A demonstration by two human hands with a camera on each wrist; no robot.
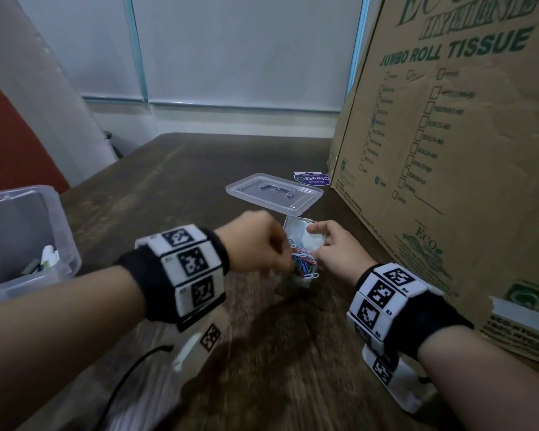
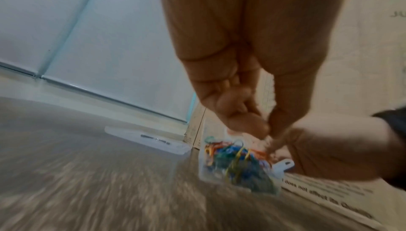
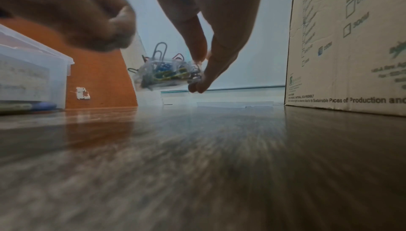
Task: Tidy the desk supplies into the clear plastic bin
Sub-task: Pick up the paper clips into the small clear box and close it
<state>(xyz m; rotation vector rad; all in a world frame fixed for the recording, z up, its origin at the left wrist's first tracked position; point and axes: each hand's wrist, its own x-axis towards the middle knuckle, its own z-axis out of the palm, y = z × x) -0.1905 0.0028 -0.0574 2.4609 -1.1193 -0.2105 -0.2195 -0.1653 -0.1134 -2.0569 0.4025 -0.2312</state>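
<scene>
A dark, wood-grained desk (image 1: 175,181) runs back to a pale panelled wall, with a large printed cardboard carton (image 1: 448,157) standing just right of the right hand (image 1: 336,250). Between the two hands sits a small clear plastic case (image 1: 302,241), rectangular and thin-walled, heaped with coloured paper clips (image 1: 302,262) in blue, red, green and yellow wire loops; a few poke above its rim. The right hand pinches the case's right side, thumb and fingers closed on its wall. The left hand (image 1: 255,241) hovers over the case's left side with fingers curled and fingertips bunched down at the clips; whether it actually grips one cannot be told through the blur. Beyond both hands lies a flat transparent lid (image 1: 274,191) with a moulded handle, smooth and glossy. Well to the left of the left hand stands the clear plastic bin (image 1: 59,231), frosted, round-cornered, holding a few supplies.
</scene>
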